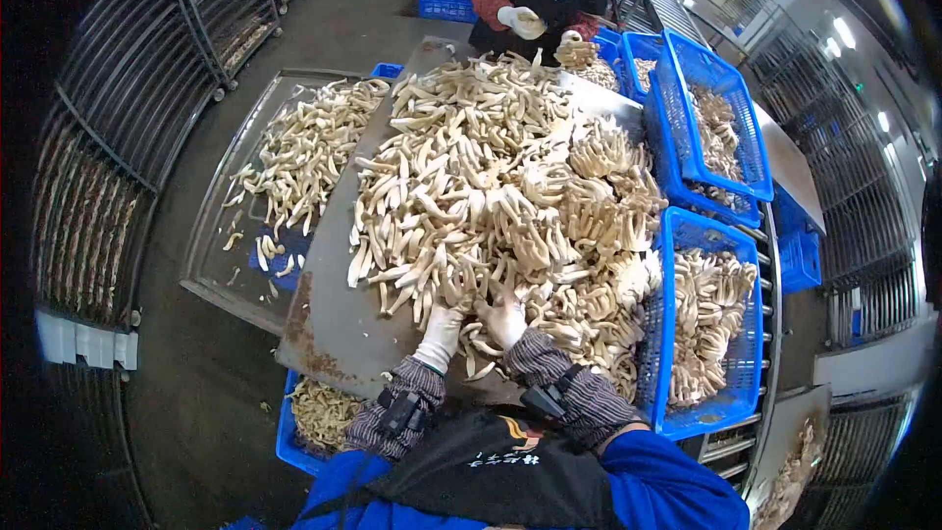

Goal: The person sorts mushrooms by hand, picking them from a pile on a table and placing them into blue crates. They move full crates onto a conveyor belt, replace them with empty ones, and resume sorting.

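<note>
A large heap of pale, long-stemmed mushrooms (461, 177) covers much of the metal table (334, 285) before me. At the heap's near edge, my gloved left hand (443, 326) has its fingers curled down among the mushrooms, closed on some of them. Close beside it, my gloved right hand (504, 320) also closes around mushrooms, its fingertips partly hidden in the pile. A few loose stems lie on the metal just below my right hand. Clustered mushrooms (613, 186) form the right side of the heap.
Blue baskets of mushrooms (667, 334) stand to the right on a roller conveyor (770, 334). Left is a tray (211, 245) with more mushrooms. Another blue basket (287, 432) sits below the table. Across from me, a person (540, 0) in white gloves handles mushrooms. Metal racks (177, 59) line the left.
</note>
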The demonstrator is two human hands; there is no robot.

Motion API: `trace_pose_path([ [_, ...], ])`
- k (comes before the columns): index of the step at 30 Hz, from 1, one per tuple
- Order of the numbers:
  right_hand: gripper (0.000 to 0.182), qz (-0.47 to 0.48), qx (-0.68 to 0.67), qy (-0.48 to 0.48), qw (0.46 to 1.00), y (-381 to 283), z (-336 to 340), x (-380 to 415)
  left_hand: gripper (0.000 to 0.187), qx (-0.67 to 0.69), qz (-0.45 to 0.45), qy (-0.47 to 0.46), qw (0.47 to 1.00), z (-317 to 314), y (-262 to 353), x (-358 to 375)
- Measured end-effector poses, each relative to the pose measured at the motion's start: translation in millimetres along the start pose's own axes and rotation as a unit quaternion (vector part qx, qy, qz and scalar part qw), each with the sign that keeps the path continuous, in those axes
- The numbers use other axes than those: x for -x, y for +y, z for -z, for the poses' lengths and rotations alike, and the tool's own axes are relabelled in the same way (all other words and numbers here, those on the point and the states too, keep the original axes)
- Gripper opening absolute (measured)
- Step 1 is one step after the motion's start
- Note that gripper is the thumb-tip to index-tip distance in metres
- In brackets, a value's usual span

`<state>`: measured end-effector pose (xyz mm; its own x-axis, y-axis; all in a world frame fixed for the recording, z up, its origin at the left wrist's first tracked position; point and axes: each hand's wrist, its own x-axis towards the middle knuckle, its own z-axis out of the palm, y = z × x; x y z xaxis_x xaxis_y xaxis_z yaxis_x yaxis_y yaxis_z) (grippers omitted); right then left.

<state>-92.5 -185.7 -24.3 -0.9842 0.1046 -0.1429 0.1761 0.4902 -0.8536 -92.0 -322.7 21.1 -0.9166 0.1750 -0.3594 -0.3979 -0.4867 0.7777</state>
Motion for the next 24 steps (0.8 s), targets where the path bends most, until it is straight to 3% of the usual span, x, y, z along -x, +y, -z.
trace_pose_path([
  [1, 0.046, 0.077, 0.017, 0.022, 0.997, 2.1, -1.0, 0.5, 0.049, 0.013, -0.012, 0.005, 1.000, 9.9, -8.7, -5.9],
  [2, 0.042, 0.018, 0.002, -0.018, 1.000, -14.9, 7.7, 6.4, 0.056, 0.026, -0.024, 0.010, 0.999, 20.5, -18.3, -12.2],
  [3, 0.043, -0.058, -0.134, -0.068, 0.987, -18.2, 12.3, 5.4, 0.057, 0.039, -0.072, 0.031, 0.996, 27.9, -28.6, -22.6],
  [4, 0.044, -0.134, -0.265, -0.116, 0.948, -20.2, 17.5, 3.6, 0.053, 0.076, -0.066, 0.060, 0.993, 22.8, -18.3, -17.0],
  [5, 0.044, -0.162, -0.305, -0.068, 0.936, -21.8, 23.8, 1.0, 0.050, 0.113, -0.062, 0.089, 0.988, 17.8, -8.1, -11.3],
  [6, 0.045, -0.192, -0.344, -0.020, 0.919, -22.9, 28.6, -1.4, 0.049, 0.203, 0.026, 0.067, 0.977, 24.6, -7.8, -14.3],
  [8, 0.050, -0.185, -0.432, -0.102, 0.877, -16.9, 24.8, -5.4, 0.051, 0.166, 0.053, 0.049, 0.984, 24.1, -15.0, -18.5],
  [9, 0.054, -0.137, -0.275, -0.115, 0.945, -16.7, 21.1, -4.9, 0.052, 0.135, 0.042, 0.044, 0.989, 24.4, -19.2, -19.0],
  [11, 0.042, -0.155, -0.271, -0.157, 0.937, -45.8, 35.5, -0.9, 0.054, 0.019, -0.026, 0.030, 0.999, 28.8, -23.9, -20.3],
  [12, 0.040, -0.138, -0.341, -0.107, 0.924, -40.6, 32.4, -1.2, 0.056, -0.067, -0.070, 0.027, 0.995, 31.6, -25.2, -22.2],
  [13, 0.040, -0.101, -0.225, -0.130, 0.960, -49.9, 41.3, -1.4, 0.057, -0.160, -0.115, 0.029, 0.980, 36.7, -26.4, -24.8],
  [14, 0.040, -0.186, -0.237, -0.045, 0.952, -83.0, 49.2, 5.5, 0.059, -0.171, -0.112, 0.032, 0.978, 42.2, -28.1, -25.6],
  [15, 0.041, -0.217, -0.274, -0.056, 0.935, -70.5, 45.2, 1.9, 0.060, -0.152, -0.101, 0.040, 0.982, 46.3, -31.2, -25.0],
  [16, 0.044, -0.244, -0.310, -0.065, 0.917, -48.1, 41.2, -3.4, 0.069, 0.271, 0.010, 0.049, 0.961, 23.3, -8.0, -17.6],
  [18, 0.039, -0.068, -0.252, -0.088, 0.961, 12.0, 17.3, -13.1, 0.057, 0.061, -0.002, 0.015, 0.998, 24.3, -24.3, -15.9],
  [19, 0.039, -0.003, -0.204, -0.105, 0.973, 23.5, 14.4, -14.4, 0.040, 0.119, -0.051, 0.033, 0.991, 11.5, -22.0, -9.4],
  [20, 0.040, 0.061, -0.160, -0.115, 0.979, 9.2, 15.9, -12.4, 0.040, 0.119, -0.050, 0.035, 0.991, 16.1, -21.4, -9.2],
  [22, 0.045, -0.104, -0.249, -0.118, 0.956, -27.6, 27.0, -1.6, 0.028, 0.106, 0.070, 0.079, 0.989, 26.5, -15.4, -11.4],
  [24, 0.050, -0.120, -0.305, -0.115, 0.938, -4.1, 20.3, -3.2, 0.025, 0.157, 0.028, 0.116, 0.980, 30.8, -10.2, -10.8],
])
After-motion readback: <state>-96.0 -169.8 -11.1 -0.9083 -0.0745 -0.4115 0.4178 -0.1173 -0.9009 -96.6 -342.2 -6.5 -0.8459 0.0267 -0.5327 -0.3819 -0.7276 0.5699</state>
